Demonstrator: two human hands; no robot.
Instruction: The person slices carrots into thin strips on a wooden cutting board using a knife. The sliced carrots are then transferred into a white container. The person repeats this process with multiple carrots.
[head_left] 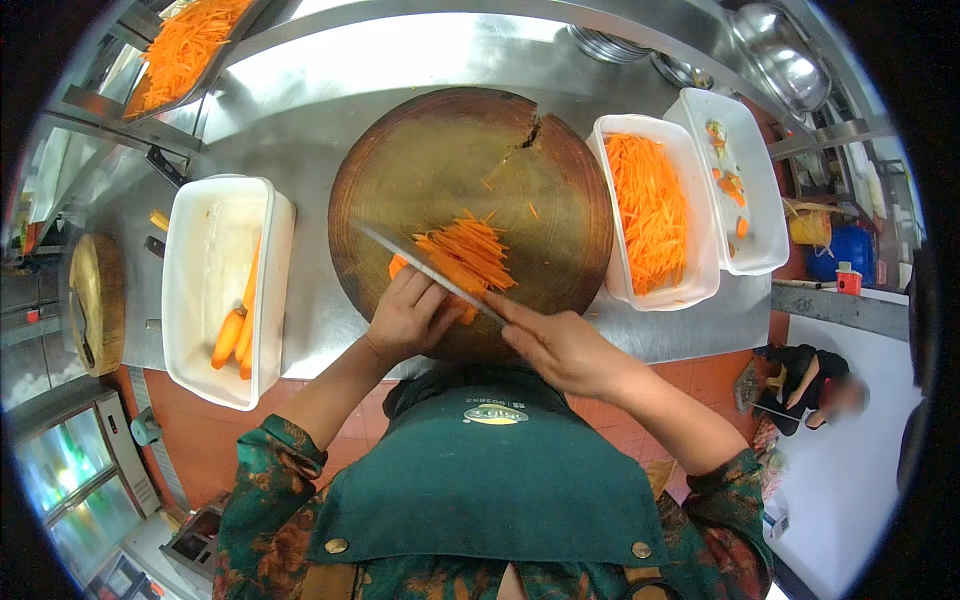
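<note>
A round wooden chopping board (400, 150) with a crack at its far right edge lies in front of me. My right hand (560, 348) is closed round the handle end of a kitchen knife (425, 264), whose wide blade slants across the near part of the board. Curled fingers of my left hand (404, 318) press on a piece of carrot (397, 265) right beside the blade; most of that piece is hidden by hand and knife. Beyond the blade lies a small heap of carrot strips (475, 250), with a few stray shreds on the wood.
Left stands a white tub (180, 300) with several peeled carrots (228, 340). Right are a white tub (705, 250) of carrot shreds (648, 210) and another tub (765, 225) with scraps. A tray of shreds (185, 50) sits upper left. Another person (810, 385) is at far right.
</note>
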